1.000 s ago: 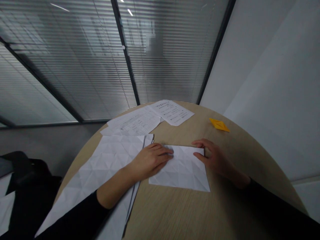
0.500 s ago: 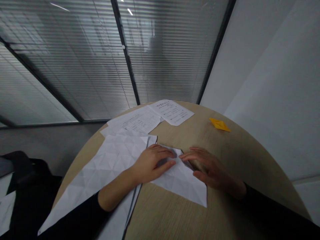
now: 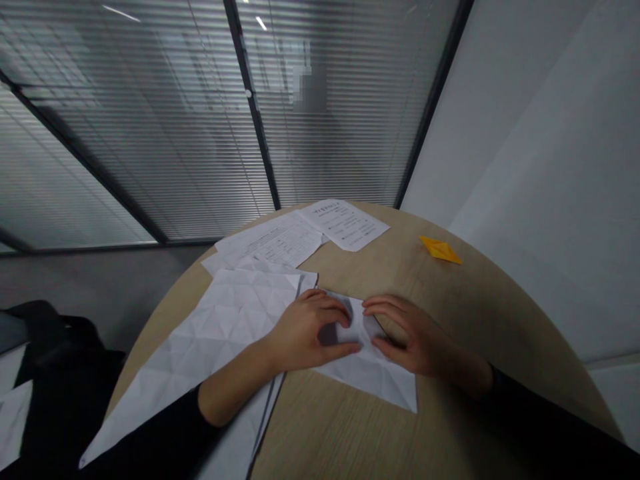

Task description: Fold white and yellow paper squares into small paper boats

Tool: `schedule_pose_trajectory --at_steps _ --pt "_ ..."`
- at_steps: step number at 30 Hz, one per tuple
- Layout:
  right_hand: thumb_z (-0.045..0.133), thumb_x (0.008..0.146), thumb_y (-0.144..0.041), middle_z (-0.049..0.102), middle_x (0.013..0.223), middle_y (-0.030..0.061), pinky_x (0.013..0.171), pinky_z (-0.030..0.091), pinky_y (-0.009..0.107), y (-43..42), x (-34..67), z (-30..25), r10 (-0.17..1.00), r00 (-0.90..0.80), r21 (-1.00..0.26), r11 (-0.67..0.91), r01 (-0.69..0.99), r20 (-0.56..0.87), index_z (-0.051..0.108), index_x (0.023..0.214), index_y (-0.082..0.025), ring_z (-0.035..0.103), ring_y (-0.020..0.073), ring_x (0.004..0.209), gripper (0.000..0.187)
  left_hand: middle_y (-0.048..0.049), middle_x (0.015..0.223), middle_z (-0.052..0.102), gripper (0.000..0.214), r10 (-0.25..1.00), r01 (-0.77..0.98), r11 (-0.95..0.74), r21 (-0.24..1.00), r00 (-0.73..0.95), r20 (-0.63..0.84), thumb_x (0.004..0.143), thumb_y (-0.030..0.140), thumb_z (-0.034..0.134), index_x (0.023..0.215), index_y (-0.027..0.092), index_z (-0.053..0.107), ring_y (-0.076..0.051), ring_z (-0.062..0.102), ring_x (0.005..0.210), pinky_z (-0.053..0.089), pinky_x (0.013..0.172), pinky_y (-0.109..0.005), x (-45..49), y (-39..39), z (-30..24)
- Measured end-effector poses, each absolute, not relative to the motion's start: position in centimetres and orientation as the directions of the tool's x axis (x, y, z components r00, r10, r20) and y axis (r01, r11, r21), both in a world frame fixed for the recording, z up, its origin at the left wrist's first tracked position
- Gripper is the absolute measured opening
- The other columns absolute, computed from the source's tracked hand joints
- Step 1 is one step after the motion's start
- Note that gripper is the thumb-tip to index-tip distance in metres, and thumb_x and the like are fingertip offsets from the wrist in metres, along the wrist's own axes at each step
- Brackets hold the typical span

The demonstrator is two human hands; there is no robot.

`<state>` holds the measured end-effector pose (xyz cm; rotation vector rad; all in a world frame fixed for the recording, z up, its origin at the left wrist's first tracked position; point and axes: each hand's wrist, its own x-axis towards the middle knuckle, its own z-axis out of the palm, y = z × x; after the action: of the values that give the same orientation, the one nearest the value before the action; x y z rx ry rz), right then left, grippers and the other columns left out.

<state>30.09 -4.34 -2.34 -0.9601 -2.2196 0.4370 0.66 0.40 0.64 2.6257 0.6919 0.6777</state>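
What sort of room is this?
Probably an office meeting room: a round wood-grain table, glass partitions with slatted blinds, and printed sheets lying on the table.

The rear and left sides of the room are enclosed by a glazed partition [image 3: 150,133] fitted with horizontal slat blinds [image 3: 350,113] and divided by dark metal mullions [image 3: 251,113]. Ceiling-light reflections [image 3: 261,23] appear on the glass. A pixelated patch [image 3: 310,90] is visible beyond it. A white wall [image 3: 530,133] occupies the right side. The floor [image 3: 100,293] is grey. A round table [image 3: 480,293] has a light wood-grain top. A dark object [image 3: 55,333] at lower left is too dim to identify.
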Motion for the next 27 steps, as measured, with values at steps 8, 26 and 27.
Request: schedule_pose_trajectory --at_steps 8,26,27 --pt "0.074 0.104 -0.023 0.082 0.142 0.0108 0.126 0.053 0.06 -3.9 30.3 -2.7 0.679 -0.608 -0.358 0.734 0.578 0.411 0.075 0.137 -0.026 0.077 0.032 0.134 0.033 -0.0059 0.123 0.083 0.027 0.525 0.419 -0.844 0.334 0.772 0.358 0.106 0.049 0.081 0.118 0.026 0.076 -0.03 0.078 0.117 0.055 0.112 -0.053 0.5 0.8 -0.1" --pt "0.061 0.105 -0.01 0.08 0.15 0.0053 0.13 0.051 0.064 -2.4 33.0 -3.0 0.7 -0.601 -0.36 0.714 0.601 0.385 0.08 0.138 -0.034 0.075 0.0281 0.14 0.046 -0.0115 0.127 0.074 0.064 0.711 0.577 -0.703 0.416 0.567 0.416 0.096 0.044 0.09 0.146 0.024 0.057 -0.035 0.074 0.116 0.062 0.103 -0.058 0.0 2.1 -1.5" --pt "0.061 0.104 -0.009 0.08 0.151 0.0057 0.129 0.051 0.064 -2.4 32.9 -2.9 0.7 -0.604 -0.36 0.714 0.6 0.381 0.08 0.139 -0.034 0.075 0.0283 0.14 0.046 -0.0108 0.126 0.074 0.063 0.718 0.57 -0.696 0.438 0.561 0.411 0.096 0.041 0.091 0.146 0.025 0.056 -0.034 0.074 0.115 0.062 0.102 -0.057 0.0 2.1 -1.5"
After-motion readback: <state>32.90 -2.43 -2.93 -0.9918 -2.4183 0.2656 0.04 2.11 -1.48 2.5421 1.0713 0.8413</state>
